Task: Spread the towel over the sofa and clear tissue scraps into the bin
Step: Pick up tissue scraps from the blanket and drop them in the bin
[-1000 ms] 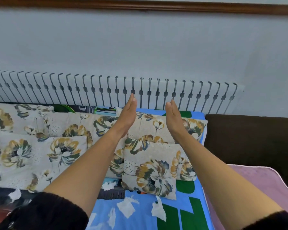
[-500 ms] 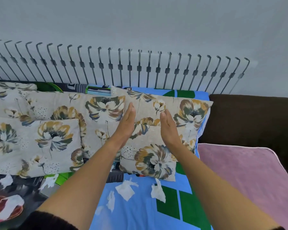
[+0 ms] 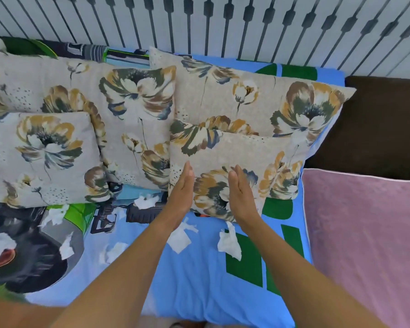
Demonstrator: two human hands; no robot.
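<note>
Partly, the view is cut short: the pink towel (image 3: 365,233) runs off the right and bottom edges, so its full outline cannot be seen, and it lies flat on the brown sofa (image 3: 376,119), well to the right of both hands. The left hand (image 3: 181,192) and right hand (image 3: 240,197) are held edge-on with straight fingers together and palms facing each other, holding nothing. They sit in front of the lower part of a small floral cushion (image 3: 234,152); whether they touch it cannot be told. One tissue scrap (image 3: 179,239) lies on the blue printed cover (image 3: 199,280), half hidden under the left wrist. Another scrap (image 3: 229,243) lies just beside the right wrist. More scraps (image 3: 146,201) are scattered further left, some (image 3: 55,215) on a dark print that is hard to make out. Blocky dark shapes in that print may be lettering, but nothing is readable. Larger floral cushions (image 3: 133,110) lean against a white radiator (image 3: 199,20), whose top is cut off.
</note>
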